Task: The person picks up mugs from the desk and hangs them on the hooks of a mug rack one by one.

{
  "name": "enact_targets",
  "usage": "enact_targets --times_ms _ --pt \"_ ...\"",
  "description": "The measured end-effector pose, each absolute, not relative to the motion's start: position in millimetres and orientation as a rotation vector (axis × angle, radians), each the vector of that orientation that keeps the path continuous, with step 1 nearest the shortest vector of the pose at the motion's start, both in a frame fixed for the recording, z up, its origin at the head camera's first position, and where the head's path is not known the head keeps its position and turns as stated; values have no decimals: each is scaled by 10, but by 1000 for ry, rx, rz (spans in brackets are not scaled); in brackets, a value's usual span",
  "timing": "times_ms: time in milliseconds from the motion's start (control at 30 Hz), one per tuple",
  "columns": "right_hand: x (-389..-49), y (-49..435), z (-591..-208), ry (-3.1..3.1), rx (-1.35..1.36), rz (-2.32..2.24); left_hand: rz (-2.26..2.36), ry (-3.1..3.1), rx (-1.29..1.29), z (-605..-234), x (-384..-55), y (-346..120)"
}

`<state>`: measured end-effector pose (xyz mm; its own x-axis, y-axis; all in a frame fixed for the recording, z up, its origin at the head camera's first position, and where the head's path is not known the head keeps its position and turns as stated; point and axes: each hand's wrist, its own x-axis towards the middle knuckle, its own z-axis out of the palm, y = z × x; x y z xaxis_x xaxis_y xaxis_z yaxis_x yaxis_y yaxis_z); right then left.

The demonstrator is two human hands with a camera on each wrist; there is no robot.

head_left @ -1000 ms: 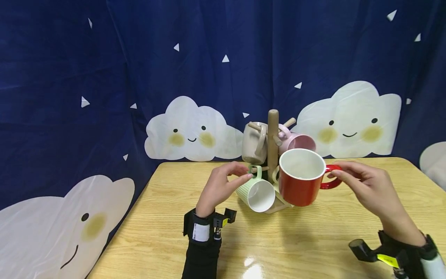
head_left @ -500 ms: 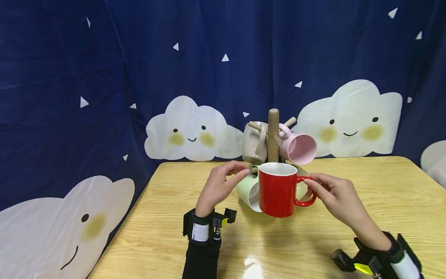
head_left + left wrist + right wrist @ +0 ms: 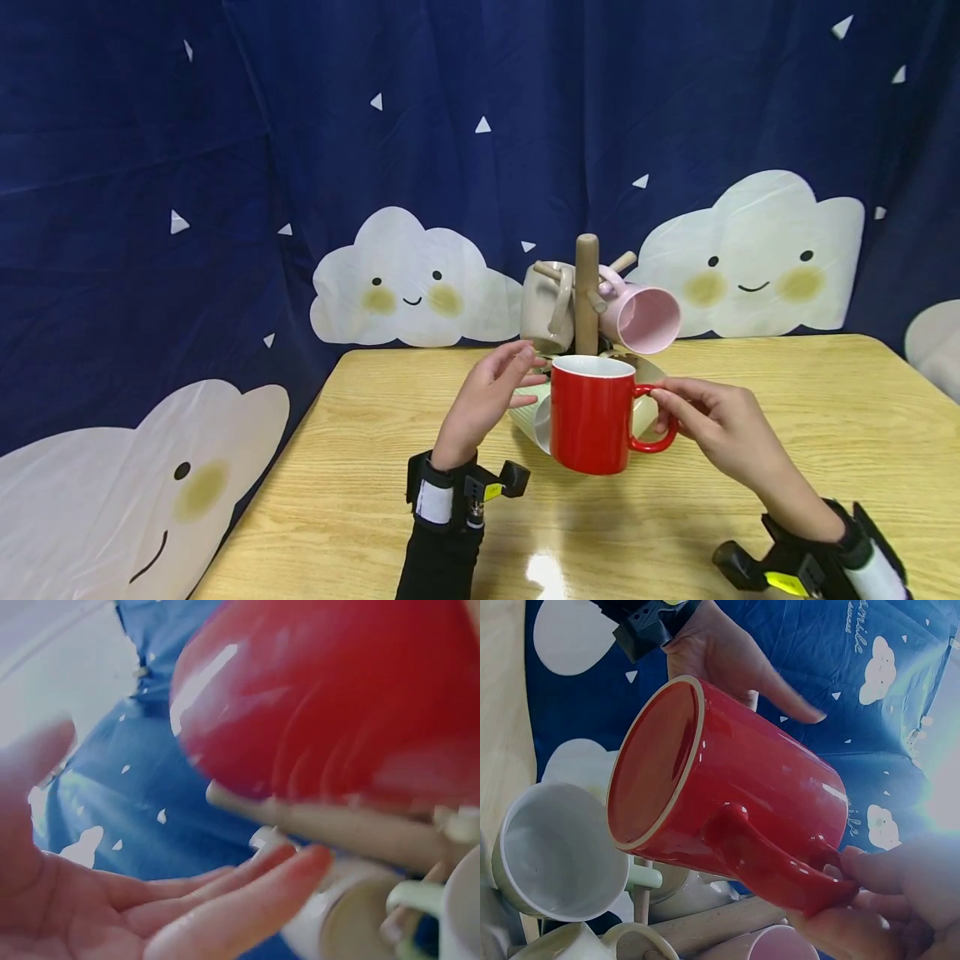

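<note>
A red mug with a white inside is held upright in front of the wooden mug tree. My right hand pinches its handle between thumb and fingers. To the mug's left, my left hand has its fingers spread. In the left wrist view these fingers are loosely extended with the red mug close above them, and a gap shows between. Behind the red mug, a pale green mug hangs on the tree, partly hidden. A cream mug is mostly hidden there too.
A grey-beige mug hangs at the tree's upper left and a pink mug at its upper right. The wooden table reaches back to a dark blue curtain with white clouds.
My right hand has brought the red mug left and slightly down, in front of the tree, with its side now facing me. My left hand has shifted slightly right, its fingers spreading.
</note>
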<state>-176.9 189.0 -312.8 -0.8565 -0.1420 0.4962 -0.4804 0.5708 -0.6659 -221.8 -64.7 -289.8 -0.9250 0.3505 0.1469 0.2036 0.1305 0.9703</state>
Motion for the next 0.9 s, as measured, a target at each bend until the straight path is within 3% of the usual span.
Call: enact_targets --times_ms 433,900 --pt "-1729 1864 -3124 -2370 486 1214 1734 2222 583 -3018 -2192 -284" --pt "-1772 1891 -3110 -2442 437 1319 1803 2199 576 -3073 -2219 -244"
